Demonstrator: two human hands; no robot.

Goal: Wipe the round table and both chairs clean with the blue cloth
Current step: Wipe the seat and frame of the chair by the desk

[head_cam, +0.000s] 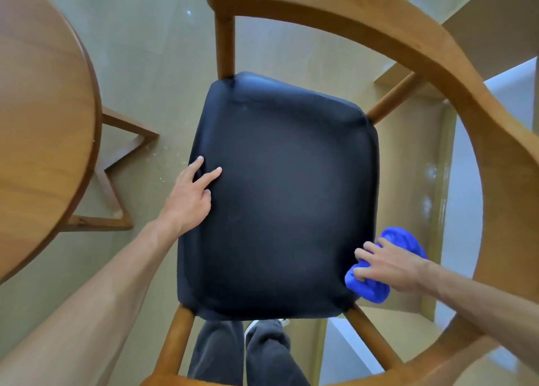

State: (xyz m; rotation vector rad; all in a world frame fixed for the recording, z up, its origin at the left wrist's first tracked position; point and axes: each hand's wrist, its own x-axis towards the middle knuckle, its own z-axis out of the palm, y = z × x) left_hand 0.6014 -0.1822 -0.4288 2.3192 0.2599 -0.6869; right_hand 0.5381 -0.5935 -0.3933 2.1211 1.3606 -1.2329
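Note:
A wooden chair with a dark padded seat (280, 199) fills the middle of the view, its curved backrest rail (455, 73) arching around the right side. My left hand (191, 196) rests on the seat's left edge with fingers stretched out flat. My right hand (388, 264) grips the bunched blue cloth (370, 289) against the seat's right front edge. The round wooden table (43, 117) sits at the left.
The table's wooden base legs (116, 164) spread over the pale floor between table and chair. My dark trouser legs (248, 356) stand just in front of the seat. A light wall and ledge (495, 30) lie beyond the backrest at right.

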